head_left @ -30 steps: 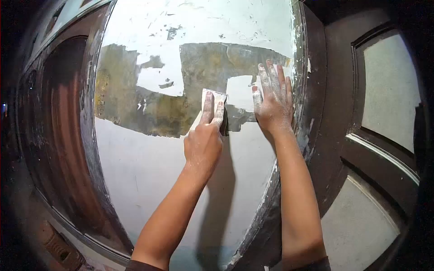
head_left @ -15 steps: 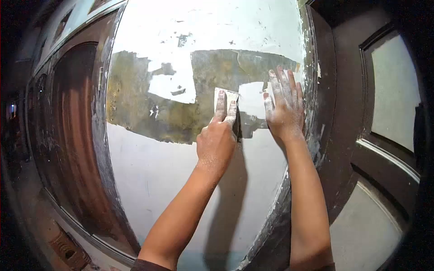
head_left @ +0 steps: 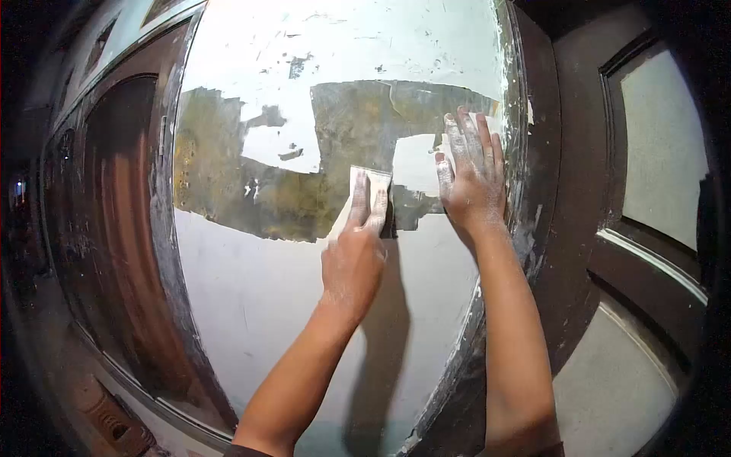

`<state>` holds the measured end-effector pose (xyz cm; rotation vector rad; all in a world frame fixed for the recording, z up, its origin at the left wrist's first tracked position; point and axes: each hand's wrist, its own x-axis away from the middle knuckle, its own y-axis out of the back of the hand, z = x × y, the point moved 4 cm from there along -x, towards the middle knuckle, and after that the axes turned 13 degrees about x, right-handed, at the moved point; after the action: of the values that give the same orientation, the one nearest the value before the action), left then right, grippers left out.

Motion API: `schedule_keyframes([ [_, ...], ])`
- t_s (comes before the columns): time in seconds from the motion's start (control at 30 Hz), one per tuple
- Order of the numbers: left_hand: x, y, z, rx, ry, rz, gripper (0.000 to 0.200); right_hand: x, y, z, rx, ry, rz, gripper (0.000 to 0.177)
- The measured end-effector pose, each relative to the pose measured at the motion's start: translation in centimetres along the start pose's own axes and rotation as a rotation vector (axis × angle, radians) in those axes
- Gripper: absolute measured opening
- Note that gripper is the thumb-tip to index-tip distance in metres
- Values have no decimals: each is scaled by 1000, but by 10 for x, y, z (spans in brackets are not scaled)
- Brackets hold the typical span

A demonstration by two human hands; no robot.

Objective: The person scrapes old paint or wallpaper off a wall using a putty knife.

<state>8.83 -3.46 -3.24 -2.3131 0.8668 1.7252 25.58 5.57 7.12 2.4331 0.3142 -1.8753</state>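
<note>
My left hand (head_left: 356,236) grips a flat, pale putty scraper (head_left: 371,180), its straight edge upward. Two white-dusted fingers lie along the scraper's face and press it to the wall; its lower part is hidden by my hand. Spread flat on the wall to the right is my right hand (head_left: 474,171), open, with white powder on its fingers. Between and around the hands lies a grey-green bare patch (head_left: 350,114), broken by smooth white areas such as the white block (head_left: 415,156) beside my right fingers.
A brown wooden door (head_left: 122,198) with a scuffed grey frame (head_left: 164,183) stands on the left. At right is a dark door (head_left: 567,152) with pale panels (head_left: 662,145). The white lower wall (head_left: 251,297) carries my arm's shadow.
My left hand has slid down a little with the scraper, and white surface now shows left of its fingers. My right hand stays flat on the wall. The view has shifted slightly.
</note>
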Motion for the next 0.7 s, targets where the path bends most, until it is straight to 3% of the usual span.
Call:
schedule_keyframes([
  [0.07,13,-4,3,0,88,109,83,0,-1,0,-5,3,-12,61],
  [0.17,14,-10,8,16,44,99,83,0,0,1,-9,-6,-12,61],
  [0.53,-6,-9,-1,45,-39,-49,59,0,2,1,-5,-8,14,62],
  [0.57,-8,-8,-1,55,24,27,58,1,-2,1,9,-1,-4,63],
  [0.63,-10,-8,-2,73,-44,-73,55,0,-1,0,0,4,-12,63],
  [0.7,-13,-9,-1,48,-51,-43,60,0,0,1,-13,4,-15,63],
])
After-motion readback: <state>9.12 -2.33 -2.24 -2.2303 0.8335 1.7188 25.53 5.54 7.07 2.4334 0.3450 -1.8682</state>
